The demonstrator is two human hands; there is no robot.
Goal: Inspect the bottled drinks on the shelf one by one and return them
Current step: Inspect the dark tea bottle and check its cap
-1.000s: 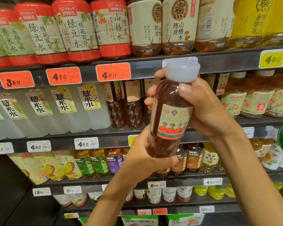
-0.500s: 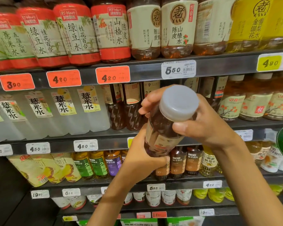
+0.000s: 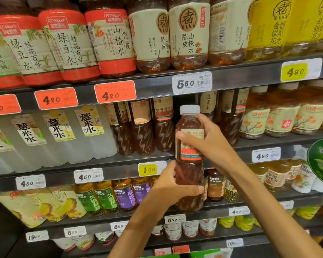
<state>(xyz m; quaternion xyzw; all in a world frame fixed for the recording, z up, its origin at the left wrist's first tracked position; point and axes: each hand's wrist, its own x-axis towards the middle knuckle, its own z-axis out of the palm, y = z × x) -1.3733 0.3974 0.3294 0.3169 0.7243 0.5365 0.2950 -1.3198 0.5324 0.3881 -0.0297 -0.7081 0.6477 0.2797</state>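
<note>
A brown drink bottle [image 3: 189, 172] with a white cap and a cream and red label stands upright in front of the middle shelf [image 3: 119, 168]. My left hand [image 3: 172, 189] grips its lower body from the left. My right hand [image 3: 206, 144] grips the label area from the right, with the thumb across the front. Matching brown bottles [image 3: 144, 127] stand in a row on the middle shelf just behind and to the left.
Large red and cream labelled bottles [image 3: 112, 40] fill the top shelf. Clear white drinks [image 3: 58, 136] stand at the middle left, orange tea bottles [image 3: 280, 112] at the middle right. Green and purple labelled bottles [image 3: 108, 198] line the lower shelf. Price tags [image 3: 192, 82] run along each shelf edge.
The bottle was tilted with its cap toward me; now it is upright again and lower, close to the middle shelf row. Both hands kept their hold.
</note>
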